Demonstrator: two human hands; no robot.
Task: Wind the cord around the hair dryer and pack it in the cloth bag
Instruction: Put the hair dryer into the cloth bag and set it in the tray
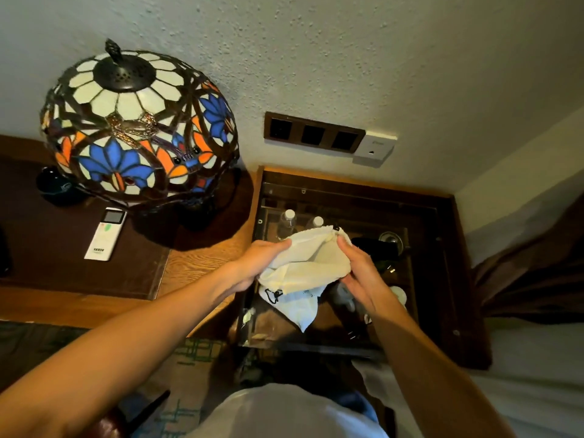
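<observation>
A cream cloth bag with a black drawstring hangs between both hands above a dark glass-topped cabinet. My left hand grips the bag's left edge near its mouth. My right hand pinches the right edge of the mouth, near a black cord stopper. The lower part of the bag droops down with a loop of black string showing. The hair dryer and its cord are not clearly visible; a dark shape lies under the glass to the right of the bag.
A stained-glass lamp stands on the wooden desk at left, with a white remote and a dark round object beside it. Water bottles sit inside the cabinet. A socket panel is on the wall. A bed lies at right.
</observation>
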